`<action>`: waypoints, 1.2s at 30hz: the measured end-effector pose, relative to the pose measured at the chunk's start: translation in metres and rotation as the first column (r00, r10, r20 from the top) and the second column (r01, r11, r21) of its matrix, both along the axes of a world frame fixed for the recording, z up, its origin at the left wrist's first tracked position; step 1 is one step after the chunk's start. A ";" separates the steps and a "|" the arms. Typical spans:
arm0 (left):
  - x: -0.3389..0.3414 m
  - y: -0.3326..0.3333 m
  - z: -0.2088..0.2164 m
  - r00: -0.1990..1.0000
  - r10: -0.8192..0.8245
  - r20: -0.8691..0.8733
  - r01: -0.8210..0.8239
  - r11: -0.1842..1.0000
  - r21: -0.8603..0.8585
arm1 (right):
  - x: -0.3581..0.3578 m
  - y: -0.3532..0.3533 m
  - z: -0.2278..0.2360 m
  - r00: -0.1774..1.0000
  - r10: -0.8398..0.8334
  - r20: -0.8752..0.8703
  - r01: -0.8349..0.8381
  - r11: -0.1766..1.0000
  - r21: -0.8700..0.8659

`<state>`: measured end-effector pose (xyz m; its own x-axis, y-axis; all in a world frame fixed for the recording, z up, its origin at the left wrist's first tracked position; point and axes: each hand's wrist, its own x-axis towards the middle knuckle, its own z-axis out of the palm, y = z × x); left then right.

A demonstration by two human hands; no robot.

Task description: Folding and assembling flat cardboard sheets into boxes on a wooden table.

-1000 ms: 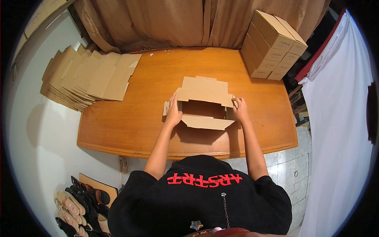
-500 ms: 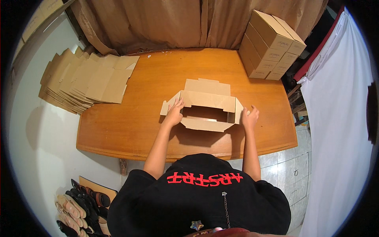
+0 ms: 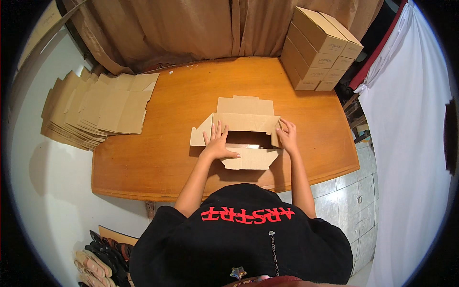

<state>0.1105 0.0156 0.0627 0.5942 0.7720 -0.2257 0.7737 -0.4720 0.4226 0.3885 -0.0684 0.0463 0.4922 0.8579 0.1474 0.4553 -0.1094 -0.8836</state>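
Observation:
A brown cardboard box (image 3: 251, 123) stands in the middle of the wooden table, its top open and its flaps sticking out at the far, near and left sides. My left hand (image 3: 218, 143) lies over its left end, fingers spread and thumb stretched toward the near flap (image 3: 253, 159). At the right end, my right hand (image 3: 289, 137) has its bent fingers and thumb on the right flap, which is tipped inward over the opening. The inside of the box is dark, with a lighter strip showing low down.
Flat unfolded cardboard pieces (image 3: 103, 105) lie in a stack at the table's left. Closed boxes (image 3: 318, 50) are piled at the far right corner, before a brown curtain (image 3: 191, 28). A white cloth (image 3: 397, 143) hangs at right; sandals (image 3: 98, 263) are at lower left.
My right hand has moved in from beside the box onto its right flap, which has swung inward. My left hand has shifted right over the left end with fingers spread wider.

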 end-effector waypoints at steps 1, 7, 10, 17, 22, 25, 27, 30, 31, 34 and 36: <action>-0.001 -0.001 0.001 1.000 -0.002 0.000 0.002 1.000 0.000 | -0.007 0.003 0.000 1.000 -0.002 0.000 0.002 1.000 0.000; -0.001 -0.004 0.007 0.996 0.013 0.088 -0.009 0.999 -0.047 | -0.041 0.017 0.015 0.949 -0.082 0.303 0.175 0.940 -0.293; -0.003 -0.004 0.002 0.998 0.021 0.055 -0.018 0.998 -0.057 | -0.050 0.022 0.020 0.891 -0.068 0.449 0.270 0.875 -0.402; -0.002 -0.004 0.001 0.996 0.017 0.082 -0.019 1.000 0.024 | -0.056 0.027 0.020 0.819 -0.040 0.572 0.355 0.819 -0.451; -0.006 -0.004 0.000 0.989 0.033 0.147 -0.039 0.999 0.034 | -0.056 0.032 0.031 0.845 -0.054 0.532 0.348 0.810 -0.472; -0.016 -0.002 0.001 0.936 0.216 0.277 -0.254 0.961 0.110 | -0.057 0.032 0.037 0.835 -0.037 0.549 0.331 0.830 -0.448; -0.028 0.005 -0.009 0.883 0.361 0.299 -0.416 0.898 0.144 | -0.057 0.032 0.034 0.824 -0.021 0.566 0.314 0.848 -0.426; -0.043 0.012 0.002 0.746 0.616 0.255 -0.655 0.748 0.111 | -0.052 0.032 0.025 0.810 -0.001 0.586 0.283 0.876 -0.390; -0.048 0.012 0.007 0.666 0.725 0.175 -0.742 0.668 0.057 | -0.051 0.032 0.022 0.808 0.006 0.590 0.266 0.888 -0.374; -0.058 0.015 0.009 0.508 0.642 0.574 -0.627 0.733 -0.264 | -0.049 0.032 0.015 0.795 0.024 0.606 0.245 0.901 -0.357; -0.049 0.012 0.011 0.511 0.480 0.713 -0.511 0.837 -0.198 | -0.049 0.032 0.020 0.815 0.039 0.578 0.229 0.894 -0.384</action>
<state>0.0616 0.0274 0.0740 0.0654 0.9907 0.1190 0.3445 -0.1343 0.9291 0.3390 -0.0366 0.0664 0.5193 0.8524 0.0612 0.8164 -0.4736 -0.3305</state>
